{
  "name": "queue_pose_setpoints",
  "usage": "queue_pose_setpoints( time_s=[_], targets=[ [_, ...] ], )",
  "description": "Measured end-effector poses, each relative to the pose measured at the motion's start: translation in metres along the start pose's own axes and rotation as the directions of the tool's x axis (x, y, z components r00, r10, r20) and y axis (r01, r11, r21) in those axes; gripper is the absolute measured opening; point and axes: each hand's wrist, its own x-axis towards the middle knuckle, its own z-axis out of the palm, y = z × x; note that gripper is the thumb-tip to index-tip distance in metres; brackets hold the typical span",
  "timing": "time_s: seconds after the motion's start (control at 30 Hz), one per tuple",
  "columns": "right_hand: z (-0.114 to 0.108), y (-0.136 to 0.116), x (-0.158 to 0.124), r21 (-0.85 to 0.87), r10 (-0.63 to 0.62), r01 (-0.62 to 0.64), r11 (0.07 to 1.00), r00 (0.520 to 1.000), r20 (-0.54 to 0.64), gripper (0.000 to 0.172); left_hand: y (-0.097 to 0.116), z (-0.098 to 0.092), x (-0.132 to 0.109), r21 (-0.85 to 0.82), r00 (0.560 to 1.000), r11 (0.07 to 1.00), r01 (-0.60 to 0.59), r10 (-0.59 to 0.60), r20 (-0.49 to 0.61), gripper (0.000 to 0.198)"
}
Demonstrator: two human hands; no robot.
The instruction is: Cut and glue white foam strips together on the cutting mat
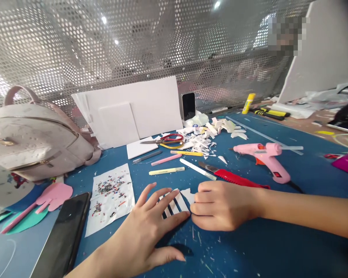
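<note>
My left hand lies with its fingers spread over several thin white paper strips on the blue table. Close beside its index fingertip, my right hand is curled, knuckles up, at the right end of the strips. A small torn white piece shows by its fingers; whatever it pinches is hidden. Beyond the hands lie a white marker, a pale yellow marker and a red-handled cutter.
A pink glue gun rests at right. Scissors and paper scraps lie at the back. On the left are a phone, a sheet with small coloured bits and a backpack. A white board stands behind.
</note>
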Motion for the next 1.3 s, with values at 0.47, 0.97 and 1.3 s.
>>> queue_pose_setpoints(
  time_s=[0.47,0.97,1.3],
  targets=[
    [0.0059,0.0051,-0.0035,0.042,0.036,-0.037,0.998,0.999,0.007,0.024,-0.0056,-0.0024,0.0057,0.0,0.999,0.999,-0.039,0.039,-0.027,0.072],
    [0.0008,0.0071,0.0006,0.633,0.542,-0.568,0.526,0.797,0.265,0.012,-0.0059,0.0015,0.0058,-0.028,1.0,1.0,-0.006,0.005,-0.021,0.074],
    [0.0017,0.0094,-0.0052,0.636,0.596,-0.625,0.453,0.743,0.305,0.011,-0.0003,-0.0026,0.0073,0.055,0.998,0.998,-0.026,0.029,-0.051,0.074]
  ],
)
